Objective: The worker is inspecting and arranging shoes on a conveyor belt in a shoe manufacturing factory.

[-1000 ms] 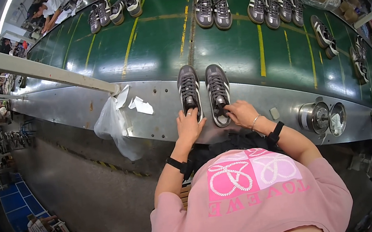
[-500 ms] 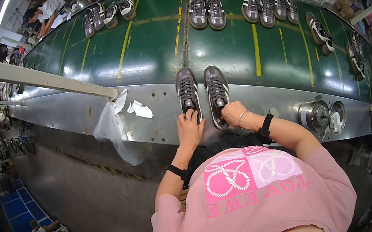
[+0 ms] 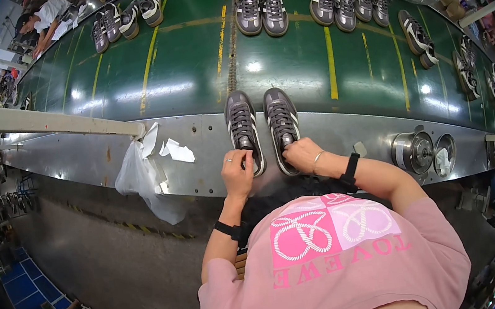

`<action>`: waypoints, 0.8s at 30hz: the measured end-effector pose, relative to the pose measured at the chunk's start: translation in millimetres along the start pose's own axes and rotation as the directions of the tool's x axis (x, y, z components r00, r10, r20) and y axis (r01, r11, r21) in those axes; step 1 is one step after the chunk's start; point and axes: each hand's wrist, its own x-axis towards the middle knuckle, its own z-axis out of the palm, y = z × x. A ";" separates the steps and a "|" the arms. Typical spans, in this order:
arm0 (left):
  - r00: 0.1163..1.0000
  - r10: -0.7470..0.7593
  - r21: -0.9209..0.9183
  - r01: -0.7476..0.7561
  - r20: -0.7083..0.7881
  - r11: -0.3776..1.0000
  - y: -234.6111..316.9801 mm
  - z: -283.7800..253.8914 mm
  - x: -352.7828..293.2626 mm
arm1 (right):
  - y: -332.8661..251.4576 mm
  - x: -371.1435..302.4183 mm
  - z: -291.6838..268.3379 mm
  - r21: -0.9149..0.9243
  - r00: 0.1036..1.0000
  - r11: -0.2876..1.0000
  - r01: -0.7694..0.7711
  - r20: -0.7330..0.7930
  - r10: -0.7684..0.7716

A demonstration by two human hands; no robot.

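Observation:
A pair of dark grey sneakers with white stripes and dark laces rests side by side on the metal ledge, toes pointing away from me. At the collar of the left sneaker is my left hand, its fingers curled and pinching the rim of the opening. My right hand is closed over the collar of the right sneaker, with its fingertips partly hidden inside. Whether either hand also holds a small piece in the openings cannot be made out.
Beyond the ledge runs a green belt carrying several similar sneakers. A clear plastic bag and white paper scraps lie left; round metal containers stand right. A pale bar crosses at left. Other people work across the belt.
My left hand has shifted left on the left sneaker's collar, its fingers drawn back from the opening. The right hand stays at the right sneaker's collar. The whole view has turned slightly.

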 end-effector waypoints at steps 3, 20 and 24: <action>0.976 -0.215 0.019 0.216 -0.009 0.976 8.5 -1.8 8.8 | 7.6 -24.0 -3.2 0.326 0.956 0.943 0.060 -0.291 0.040; 0.657 -0.588 -0.534 0.744 0.472 0.402 -48.7 21.8 14.1 | 72.0 -41.7 56.9 0.992 0.835 -0.120 -0.048 0.106 0.540; 0.589 -0.570 -0.571 0.786 0.573 0.237 -9.8 16.5 19.5 | 60.7 -37.8 32.5 0.903 0.819 -0.401 -0.152 0.343 0.461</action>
